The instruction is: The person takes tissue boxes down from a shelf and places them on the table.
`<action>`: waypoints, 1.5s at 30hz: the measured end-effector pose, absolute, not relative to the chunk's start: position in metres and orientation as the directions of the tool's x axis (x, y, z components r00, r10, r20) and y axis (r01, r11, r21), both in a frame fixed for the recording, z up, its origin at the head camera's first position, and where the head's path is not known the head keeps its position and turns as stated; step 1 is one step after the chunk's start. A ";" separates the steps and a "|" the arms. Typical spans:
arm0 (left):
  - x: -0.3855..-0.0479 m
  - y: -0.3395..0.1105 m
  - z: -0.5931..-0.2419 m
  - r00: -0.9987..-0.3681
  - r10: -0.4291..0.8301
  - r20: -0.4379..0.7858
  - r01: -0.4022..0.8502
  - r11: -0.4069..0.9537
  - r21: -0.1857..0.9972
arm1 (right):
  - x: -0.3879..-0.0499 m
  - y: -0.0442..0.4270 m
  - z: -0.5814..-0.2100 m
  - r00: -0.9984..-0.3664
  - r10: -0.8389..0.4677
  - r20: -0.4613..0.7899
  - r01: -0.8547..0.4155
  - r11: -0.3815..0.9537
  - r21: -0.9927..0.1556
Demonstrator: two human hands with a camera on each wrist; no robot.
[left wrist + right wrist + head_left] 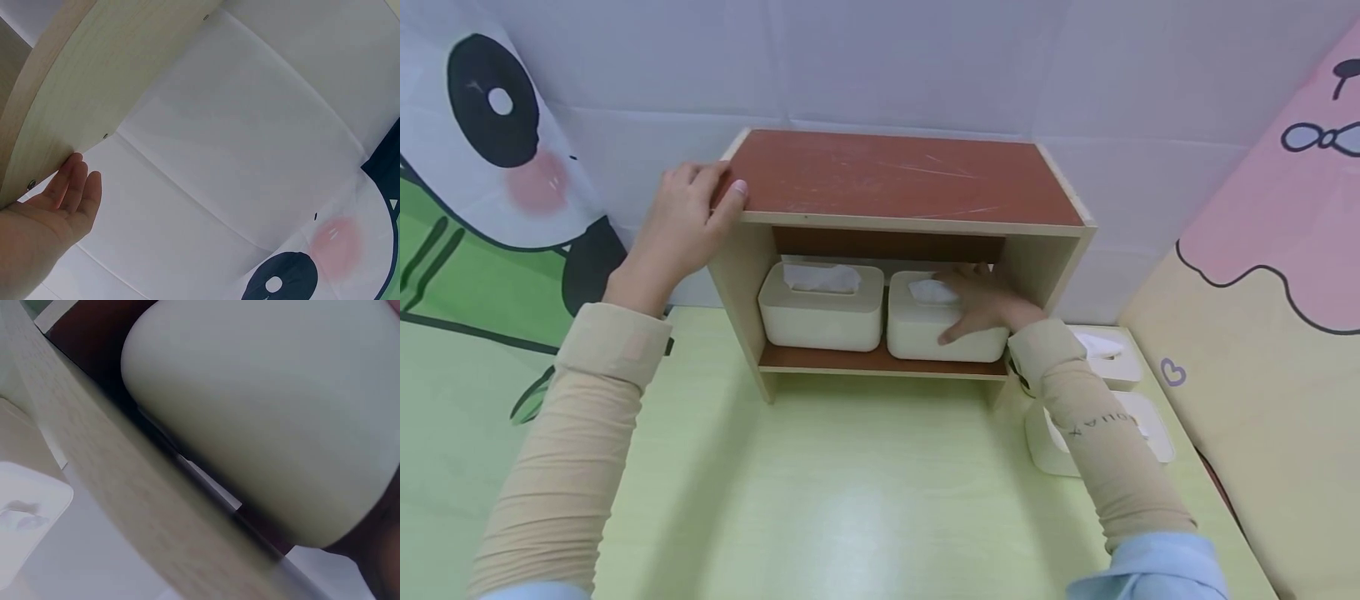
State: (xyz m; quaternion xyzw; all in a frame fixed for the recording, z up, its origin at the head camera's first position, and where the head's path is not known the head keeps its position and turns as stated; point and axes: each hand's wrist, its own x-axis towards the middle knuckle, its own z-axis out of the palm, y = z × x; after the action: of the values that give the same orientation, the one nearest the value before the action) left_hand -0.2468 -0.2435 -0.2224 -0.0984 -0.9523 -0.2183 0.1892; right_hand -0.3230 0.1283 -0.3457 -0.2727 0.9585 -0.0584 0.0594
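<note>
A small wooden shelf (910, 179) with a reddish-brown top holds two white tissue boxes side by side. My left hand (681, 225) grips the top's left corner, thumb on the upper surface; in the left wrist view the fingers of this hand (62, 206) lie along the side panel (94, 81). Inside the shelf, my right hand (981, 304) holds the right tissue box (917, 333), with the thumb at its front and the other fingers over its top and back. The left tissue box (820, 321) stands untouched. The right wrist view shows the held box (262, 406) close up.
Two more tissue boxes stand right of the shelf, one behind (1112, 358) and one nearer (1052, 446), partly hidden by my right forearm. The shelf stands on a pale green table (850, 483) against a white backdrop (910, 67), with cartoon-printed panels at both sides.
</note>
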 end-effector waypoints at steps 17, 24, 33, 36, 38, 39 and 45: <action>-0.247 -0.243 -0.222 -0.912 0.104 0.396 0.267 0.884 0.384 | -0.283 0.126 -0.344 -0.772 -0.627 0.104 -0.632 0.775 -0.016; -0.247 -0.243 -0.221 -0.915 0.102 0.390 0.264 0.884 0.386 | -0.264 0.129 -0.344 -0.756 -0.644 0.116 -0.646 0.763 0.024; -0.247 -0.244 -0.222 -0.910 0.109 0.399 0.273 0.884 0.381 | -0.242 0.132 -0.348 -0.748 -0.657 0.098 -0.657 0.753 0.038; -0.247 -0.244 -0.223 -0.909 0.111 0.401 0.276 0.882 0.381 | -0.234 0.132 -0.348 -0.736 -0.669 0.103 -0.668 0.743 0.047; -0.247 -0.244 -0.223 -0.907 0.113 0.405 0.281 0.880 0.382 | -0.228 0.131 -0.348 -0.731 -0.675 0.101 -0.673 0.737 0.050; -0.247 -0.244 -0.223 -0.907 0.114 0.406 0.282 0.880 0.383 | -0.226 0.131 -0.348 -0.730 -0.676 0.099 -0.675 0.736 0.055; -0.247 -0.244 -0.222 -0.910 0.112 0.398 0.277 0.880 0.385 | -0.211 0.131 -0.350 -0.718 -0.688 0.107 -0.684 0.726 0.074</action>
State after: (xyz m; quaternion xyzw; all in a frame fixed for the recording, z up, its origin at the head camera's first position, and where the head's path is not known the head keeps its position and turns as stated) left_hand -0.2467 -0.2443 -0.2220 -0.1023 -0.9518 -0.2221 0.1854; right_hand -0.2108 0.1311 -0.3498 -0.3701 0.9267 0.0143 -0.0636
